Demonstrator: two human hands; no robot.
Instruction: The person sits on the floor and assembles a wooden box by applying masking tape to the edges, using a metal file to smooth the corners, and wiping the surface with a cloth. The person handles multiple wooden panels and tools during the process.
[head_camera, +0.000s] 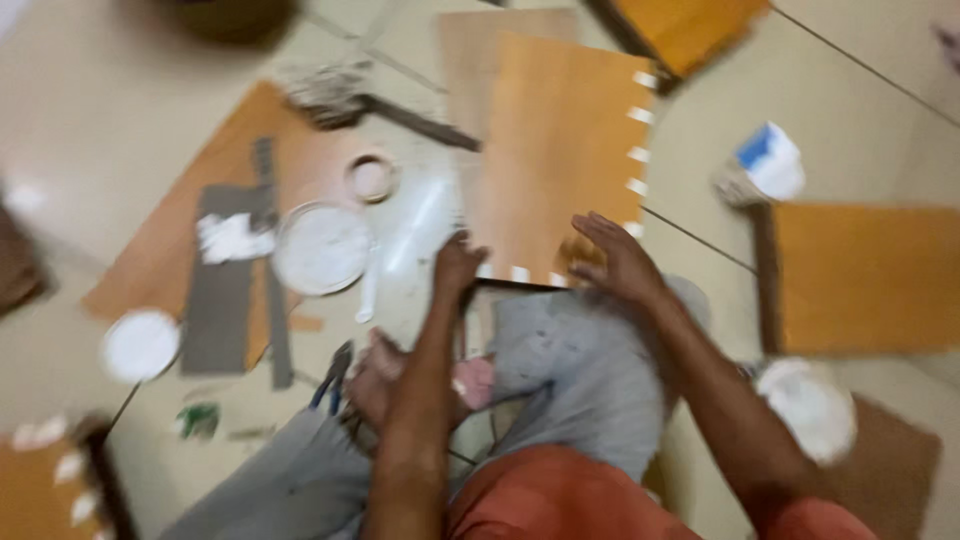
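A pale tiled floor (120, 120) lies under everything, blurred. On it, ahead of the seated person's grey-trousered knee (585, 350), rests a flat rectangular orange wooden panel (555, 150) with white tabs along its right and near edges. The right hand (620, 260) lies spread, fingers loose, on the panel's near corner. The left hand (458, 262) touches the near edge; its grip cannot be told. A round white tub of paste (322, 248) sits just left
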